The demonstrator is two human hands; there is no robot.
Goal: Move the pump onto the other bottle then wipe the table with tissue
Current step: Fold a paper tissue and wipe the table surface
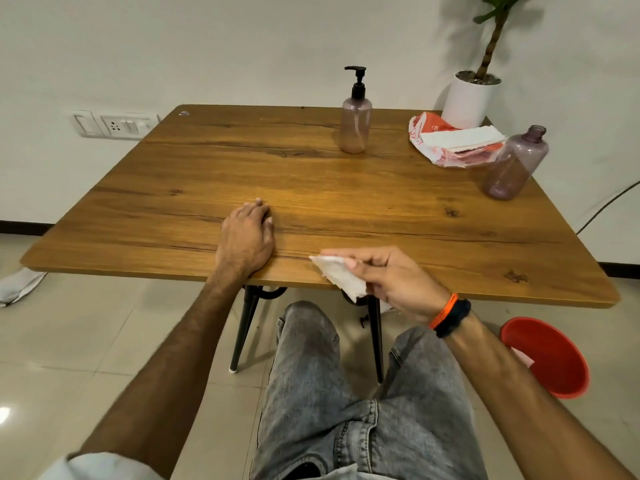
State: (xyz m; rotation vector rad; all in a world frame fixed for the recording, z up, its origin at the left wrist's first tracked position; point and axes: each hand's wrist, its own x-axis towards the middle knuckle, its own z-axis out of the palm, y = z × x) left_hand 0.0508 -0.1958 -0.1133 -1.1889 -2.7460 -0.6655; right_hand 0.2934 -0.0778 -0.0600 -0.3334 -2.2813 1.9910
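White crumpled tissue [341, 277] is hanging at the wooden table's [346, 202] near edge, pinched in the right hand [391, 284]. Its length is pointing leftward, toward the left hand [246, 233] resting flat, holding nothing.

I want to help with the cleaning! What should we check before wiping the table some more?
1. Pump sits on a bottle: ok.
2. Other bottle stands with no top, near the right edge: ok, but easy to knock.
3. Right hand has a grip on the tissue at the near edge: ok.
4. Left hand lies on the table, in the way of a wipe to the left: not ok.
5. Is the tissue still clean: cannot tell.
6. Spare tissues lie on their packet by the plant pot: ok.
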